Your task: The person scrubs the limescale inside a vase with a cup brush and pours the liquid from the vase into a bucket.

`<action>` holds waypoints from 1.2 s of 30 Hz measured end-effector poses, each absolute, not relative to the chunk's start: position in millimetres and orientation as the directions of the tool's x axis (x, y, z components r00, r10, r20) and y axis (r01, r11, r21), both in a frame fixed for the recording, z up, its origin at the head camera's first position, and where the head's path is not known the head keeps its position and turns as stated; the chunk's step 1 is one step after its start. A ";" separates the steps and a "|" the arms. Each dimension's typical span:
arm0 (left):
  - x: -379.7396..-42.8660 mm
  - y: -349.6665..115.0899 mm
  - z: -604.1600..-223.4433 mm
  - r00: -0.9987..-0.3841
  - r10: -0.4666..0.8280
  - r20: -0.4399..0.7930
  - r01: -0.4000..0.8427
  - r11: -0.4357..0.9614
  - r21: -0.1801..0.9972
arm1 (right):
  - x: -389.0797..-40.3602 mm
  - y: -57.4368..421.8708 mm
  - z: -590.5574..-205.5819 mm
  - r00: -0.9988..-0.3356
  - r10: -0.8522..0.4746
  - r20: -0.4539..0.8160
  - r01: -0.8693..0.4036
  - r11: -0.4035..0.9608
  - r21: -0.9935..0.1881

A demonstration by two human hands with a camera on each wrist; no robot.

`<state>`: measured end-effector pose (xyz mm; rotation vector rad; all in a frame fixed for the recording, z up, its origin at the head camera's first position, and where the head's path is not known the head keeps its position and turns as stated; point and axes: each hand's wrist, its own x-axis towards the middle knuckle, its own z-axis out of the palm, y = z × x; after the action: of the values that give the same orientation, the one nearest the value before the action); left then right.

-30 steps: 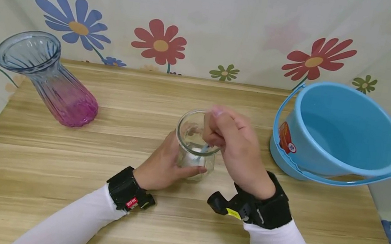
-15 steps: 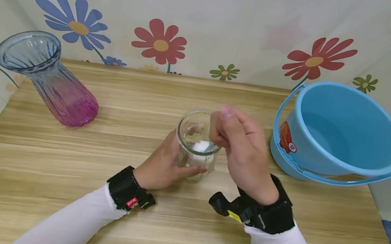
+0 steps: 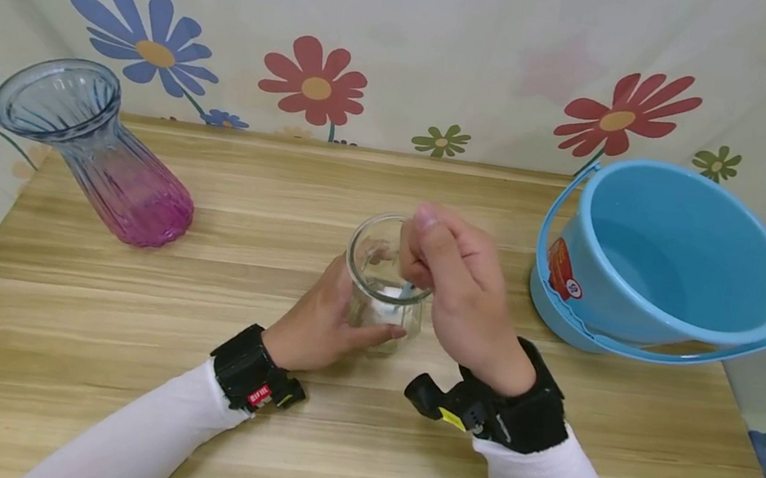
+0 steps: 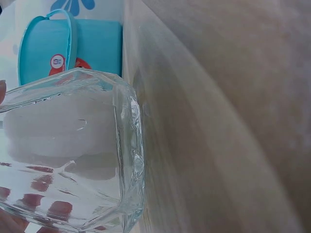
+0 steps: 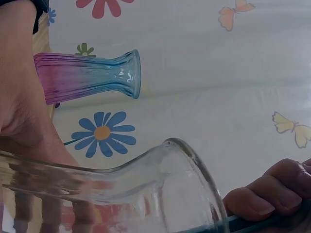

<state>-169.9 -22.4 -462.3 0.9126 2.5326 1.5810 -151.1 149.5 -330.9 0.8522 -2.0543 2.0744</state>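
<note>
In the head view my left hand [image 3: 319, 320] grips a clear glass jar [image 3: 378, 342] round its side, thumb across the front, near the middle of the table. My right hand [image 3: 467, 297] is curled over the rim and holds the thin blue handle of a sponge brush [image 3: 407, 290]. The brush reaches down into the jar. Through the glass in the left wrist view, its white head [image 4: 63, 128] appears inside, blurred. In the right wrist view, curled right-hand fingers [image 5: 279, 191] hold the dark blue handle just outside the jar's mouth. Most of the handle is hidden.
A ribbed glass vase [image 3: 131, 185], blue above and pink below, stands at the left on the wooden table [image 3: 235, 432]. On the right is a light blue bucket [image 3: 638, 319] with its handle lowered. A flower-patterned curtain [image 3: 411, 53] hangs behind.
The right hand shifted slightly right and back left, and the brush's white head moved with it inside the jar. The left hand and jar stay in place.
</note>
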 end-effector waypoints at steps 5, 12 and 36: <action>-171.8 -22.2 -462.0 -0.820 0.487 0.300 0.481 0.303 0.822 | -154.2 147.7 -334.2 -0.832 -0.323 0.451 -0.457 -0.059 -0.887; -174.1 -21.9 -463.7 -0.799 0.499 0.336 0.520 0.294 0.802 | -155.7 146.5 -335.0 -0.832 -0.361 0.421 -0.439 -0.035 -0.898; -171.1 -22.8 -461.9 -0.820 0.493 0.293 0.491 0.339 0.803 | -152.8 150.2 -336.0 -0.827 -0.293 0.480 -0.426 -0.229 -0.875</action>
<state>-171.1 -22.8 -461.9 0.9430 2.5688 1.5391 -152.8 150.2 -336.0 0.8863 -1.8900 2.2236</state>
